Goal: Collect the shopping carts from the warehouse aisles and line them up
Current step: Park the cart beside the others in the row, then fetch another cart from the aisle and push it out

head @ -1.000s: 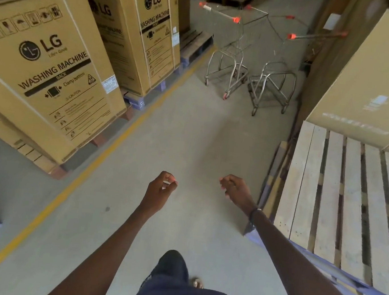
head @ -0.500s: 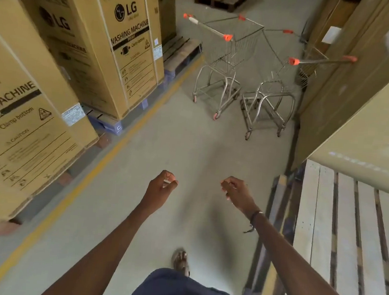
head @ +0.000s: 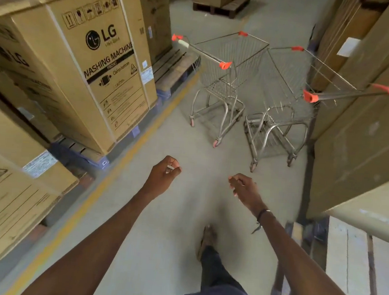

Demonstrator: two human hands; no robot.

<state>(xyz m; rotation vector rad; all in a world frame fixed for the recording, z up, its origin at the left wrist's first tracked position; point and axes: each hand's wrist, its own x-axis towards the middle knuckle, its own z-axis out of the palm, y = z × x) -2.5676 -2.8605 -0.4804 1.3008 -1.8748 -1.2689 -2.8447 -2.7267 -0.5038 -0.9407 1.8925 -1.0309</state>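
Two empty wire shopping carts with orange handle ends stand side by side ahead in the aisle. The left cart [head: 226, 84] has its handle toward the left boxes; the right cart [head: 285, 103] sits close to the right-hand boxes, its handle [head: 346, 94] pointing right. My left hand [head: 164, 174] is held out in front, fingers curled into a loose fist, holding nothing. My right hand [head: 243, 188] is also out in front, fingers loosely curled and empty. Both hands are well short of the carts.
Tall washing machine boxes [head: 97, 65] on pallets line the left side behind a yellow floor line [head: 107, 182]. Large cardboard boxes [head: 362, 137] wall the right. A wooden pallet [head: 361, 265] lies at the lower right. Another loaded pallet [head: 221, 5] stands at the far end.
I have walked forward down the aisle; the carts are closer and larger in view. Both hands stay out in front in the same curled pose.
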